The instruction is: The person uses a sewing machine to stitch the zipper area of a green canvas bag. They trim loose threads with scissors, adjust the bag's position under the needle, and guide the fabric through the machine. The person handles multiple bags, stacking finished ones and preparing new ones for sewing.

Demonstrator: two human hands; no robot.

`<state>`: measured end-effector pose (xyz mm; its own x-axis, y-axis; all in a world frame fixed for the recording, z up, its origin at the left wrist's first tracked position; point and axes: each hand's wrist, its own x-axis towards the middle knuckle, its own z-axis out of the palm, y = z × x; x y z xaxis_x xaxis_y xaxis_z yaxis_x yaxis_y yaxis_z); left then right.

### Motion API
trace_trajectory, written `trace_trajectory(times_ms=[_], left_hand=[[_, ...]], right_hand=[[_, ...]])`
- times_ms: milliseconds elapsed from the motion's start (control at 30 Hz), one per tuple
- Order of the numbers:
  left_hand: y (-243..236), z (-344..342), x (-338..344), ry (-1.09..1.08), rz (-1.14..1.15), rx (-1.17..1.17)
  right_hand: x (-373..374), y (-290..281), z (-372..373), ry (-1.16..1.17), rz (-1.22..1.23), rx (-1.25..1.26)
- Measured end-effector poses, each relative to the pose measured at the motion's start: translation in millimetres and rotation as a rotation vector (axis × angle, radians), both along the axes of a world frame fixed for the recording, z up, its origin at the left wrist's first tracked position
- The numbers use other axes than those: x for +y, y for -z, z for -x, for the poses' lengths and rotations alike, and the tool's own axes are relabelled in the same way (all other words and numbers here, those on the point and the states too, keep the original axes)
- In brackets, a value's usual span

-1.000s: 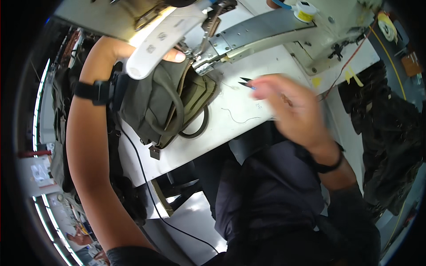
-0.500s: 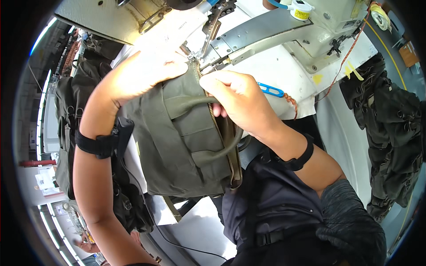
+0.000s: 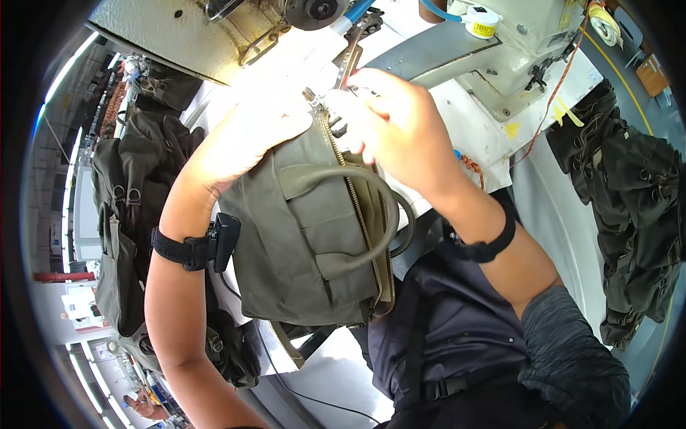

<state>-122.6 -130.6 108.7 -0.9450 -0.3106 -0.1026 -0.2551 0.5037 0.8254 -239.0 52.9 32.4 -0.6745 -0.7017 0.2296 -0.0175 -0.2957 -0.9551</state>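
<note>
**Green, Gold and Blue**

The big, soft cloth bag in the middle is plain dark olive green. Its round, thick handles are green too. The long metal zip is shiny gold.

Right of the middle, a smooth little tool handle is bright blue, and the short braided cord beside it is orangey brown.

At the top right, the small round plastic pot is white with a yellow label. At the lower right, the stretchy cloth sleeve is dark grey with fine, paler streaks.
</note>
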Motion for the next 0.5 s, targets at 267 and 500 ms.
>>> trace_trajectory(times_ms=[267,500], left_hand=[[-7.7,-2.1,8.1,-0.040,-0.123,-0.041],[-7.2,3.4,6.2,-0.069,-0.167,-0.035]], right_hand=[[4.9,-20.5,7.7,-0.050,0.019,0.045],[-0.8,-13.1,12.5,-0.060,-0.040,0.180]])
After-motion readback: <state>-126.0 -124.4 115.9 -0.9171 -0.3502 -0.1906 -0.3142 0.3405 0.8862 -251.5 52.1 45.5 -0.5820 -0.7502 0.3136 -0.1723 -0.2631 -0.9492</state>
